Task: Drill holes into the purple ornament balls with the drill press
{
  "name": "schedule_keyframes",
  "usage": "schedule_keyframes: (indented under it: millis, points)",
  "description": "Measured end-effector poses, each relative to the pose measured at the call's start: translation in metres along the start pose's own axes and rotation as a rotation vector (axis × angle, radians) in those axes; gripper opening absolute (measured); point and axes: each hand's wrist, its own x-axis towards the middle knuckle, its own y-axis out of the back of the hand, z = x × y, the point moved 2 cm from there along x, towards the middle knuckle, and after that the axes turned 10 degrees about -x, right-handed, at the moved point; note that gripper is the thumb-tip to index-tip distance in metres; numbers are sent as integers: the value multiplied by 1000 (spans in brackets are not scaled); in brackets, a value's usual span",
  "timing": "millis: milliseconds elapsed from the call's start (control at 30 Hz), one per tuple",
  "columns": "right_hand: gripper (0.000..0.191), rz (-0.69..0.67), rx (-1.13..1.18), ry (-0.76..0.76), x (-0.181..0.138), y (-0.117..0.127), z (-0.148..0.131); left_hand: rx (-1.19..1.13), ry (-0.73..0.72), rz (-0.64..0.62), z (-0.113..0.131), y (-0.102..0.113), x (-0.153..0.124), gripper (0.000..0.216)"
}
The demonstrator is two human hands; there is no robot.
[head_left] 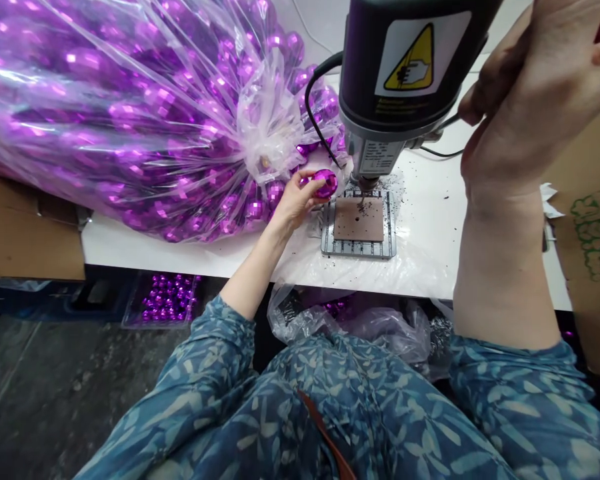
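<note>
- Left hand (295, 200): on the white table (430, 220), at 9 o'clock of the drill plate; its grip is clamped on a purple faceted ball (325, 183), held at the fingertips.
- Purple faceted ball: just beside the drill bit (366, 192), at its 9 o'clock, above the table edge of the plate.
- Right hand (525, 87): raised at 3 o'clock of the drill press head (405, 60); its fingers are curled together, and whether they are closed on a lever cannot be told, as the hand hides that part.
- Drill press head: dark grey housing with a yellow warning label, a black cable looping off at its 9 o'clock.
- Drill plate (359, 223): grey slotted base with a brown board on it, dark shavings scattered over and around it.
- Clear plastic bag (130, 113): full of purple balls, lying on the table at 10 o'clock of the left hand.
- Cardboard box (590, 233): at 3 o'clock of the table, green print on its side.
- Floor tray (166, 301): holds more purple balls, below the table's near edge.
</note>
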Motion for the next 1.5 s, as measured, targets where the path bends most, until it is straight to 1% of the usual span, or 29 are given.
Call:
schedule_keyframes:
  millis: [67,133,200,267,400,533,767,833,933,1000,1233,1333,1500]
  points:
    - [92,30,15,-24,4,0,7,-161,123,-21,-6,-1,-22,32]
    - [92,47,33,-28,5,1,9,-196,139,-31,-16,-5,-34,36]
    - [94,24,34,-8,3,1,4,-155,93,-26,-28,-10,-37,40]
    - [94,-9,2,8,0,1,-3,-112,28,-25,-40,-15,-35,43]
    - [95,-31,-30,22,-7,1,-15,-61,-94,-93,-54,-26,-25,52]
    - [99,-26,-49,23,-11,1,-16,44,-164,-161,-56,-32,-21,58]
    - [98,-27,-96,44,-11,1,-15,203,-199,-186,-55,-36,-29,68]
    - [97,-21,-95,44,-11,1,-14,270,-246,-181,-56,-38,-32,70]
    - [98,-20,-80,46,-11,0,-14,401,-373,-180,-58,-44,-36,64]
    - [97,-26,-76,49,-10,-1,-13,450,-427,-188,-59,-48,-37,62]
    - [89,16,31,85,-12,-2,-5,424,-365,-204,-66,-51,-34,66]
    - [88,61,33,125,-24,2,2,417,-372,-198,-68,-50,-33,67]
    - [95,150,10,155,-50,8,17,405,-376,-220,-71,-49,-31,67]
